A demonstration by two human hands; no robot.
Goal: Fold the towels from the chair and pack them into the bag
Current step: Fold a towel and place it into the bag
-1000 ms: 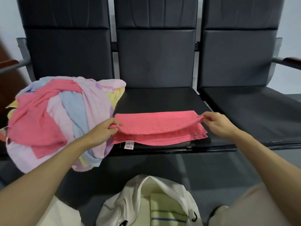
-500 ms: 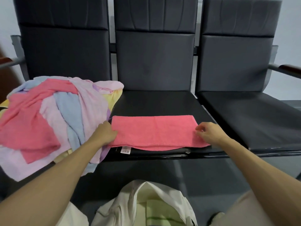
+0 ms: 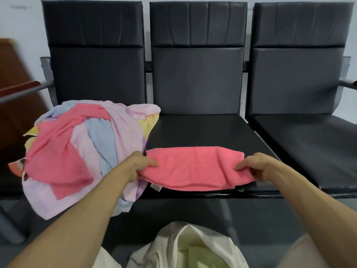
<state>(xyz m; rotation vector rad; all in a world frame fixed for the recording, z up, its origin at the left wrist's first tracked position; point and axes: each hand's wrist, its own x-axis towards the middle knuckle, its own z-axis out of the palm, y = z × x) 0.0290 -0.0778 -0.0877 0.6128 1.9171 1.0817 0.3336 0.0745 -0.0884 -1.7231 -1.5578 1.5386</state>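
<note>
**A:** Where is the pink towel?

**B:** The pink towel (image 3: 193,167) lies along the front of the middle seat (image 3: 202,130). It is a long, narrow band of nubby terry, folded lengthwise, with rounded ends. Its near edge sags at the seat's rim. A small white label (image 3: 156,187) pokes out beneath its left end.

**A:** And the hands?

**B:** Each one grips an end. The left hand (image 3: 139,165) has its thumb flat on top of the cloth and its fingers curled underneath. The right hand (image 3: 255,167) holds the other end the same way, and the towel bunches into a soft crease there.

**A:** What about the other towels?

**B:** They sit in a rumpled pile (image 3: 83,151) on the left seat (pink, lilac, pale blue, a little yellow). The pile is twisted together and spills over the seat's front edge, just beside the left hand.

**A:** And the bag?

**B:** The bag (image 3: 173,246) is cream canvas. It slouches open at the bottom of the view, in front of the middle seat and between the two forearms. A pale green folded towel (image 3: 195,256) shows inside it.

**A:** What are the seats like?

**B:** There are three in a joined row, with smooth dark padding. The backrests have stitched vertical panels near the top.
</note>
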